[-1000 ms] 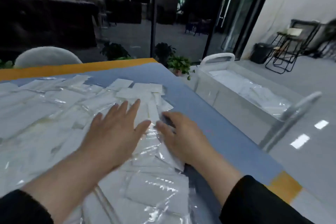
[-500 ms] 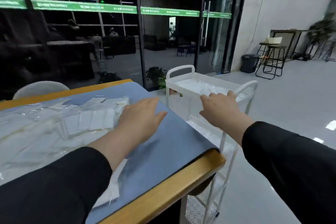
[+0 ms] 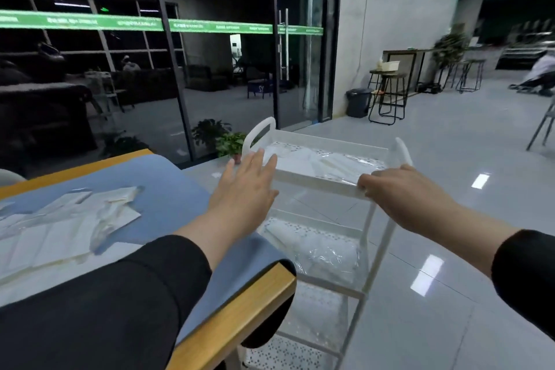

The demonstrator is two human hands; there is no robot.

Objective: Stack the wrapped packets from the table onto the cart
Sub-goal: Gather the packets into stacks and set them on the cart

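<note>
A white three-tier cart (image 3: 315, 182) stands just right of the table, with clear-wrapped white packets on its top tray (image 3: 333, 164) and more on the middle shelf (image 3: 318, 245). My right hand (image 3: 402, 195) grips the near right corner of the top tray's rim, fingers curled over the edge. My left hand (image 3: 246, 186) reaches with straight fingers toward the tray's left rim and holds nothing. Several wrapped packets (image 3: 69, 222) lie spread over the blue table mat (image 3: 171, 189) at the left.
The table has a wooden edge (image 3: 240, 318) beside the cart. Potted plants (image 3: 229, 143) stand behind the cart by the glass wall. A bin (image 3: 357, 102) and stools (image 3: 389, 96) stand far back; glossy floor lies to the right.
My view swung from the packet pile to the cart. Both hands left the packets; the right hand has taken hold of the cart's top rim and the left hand has reached toward it.
</note>
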